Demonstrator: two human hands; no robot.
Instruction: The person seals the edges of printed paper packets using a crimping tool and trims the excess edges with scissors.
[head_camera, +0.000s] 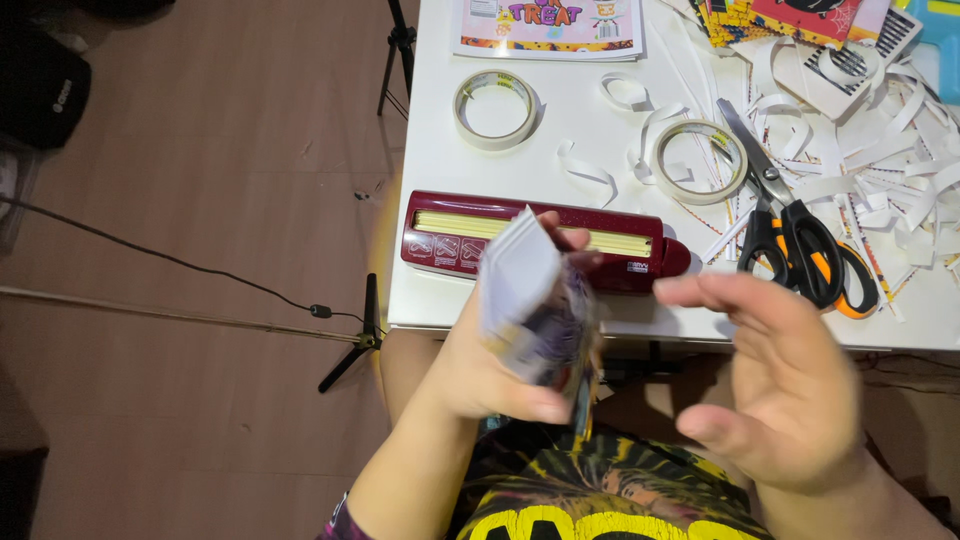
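Note:
My left hand (470, 375) grips a folded paper piece (528, 290), white outside with purple print showing at its lower edge, held upright in front of the table's near edge. My right hand (775, 375) hovers open just to the right of it, fingers spread, palm toward the paper, touching nothing. Both hands are blurred. Behind the paper, a dark red long-reach stapler (600, 245) with a yellow strip lies along the front of the white table (440, 300).
Two tape rolls (496, 108) (698, 162) lie on the table, with black-and-orange scissors (795, 240) to the right among many white paper strips (880, 170). Printed craft sheets (550, 25) lie at the far edge. Tripod legs (365, 335) and a cable cross the wood floor on the left.

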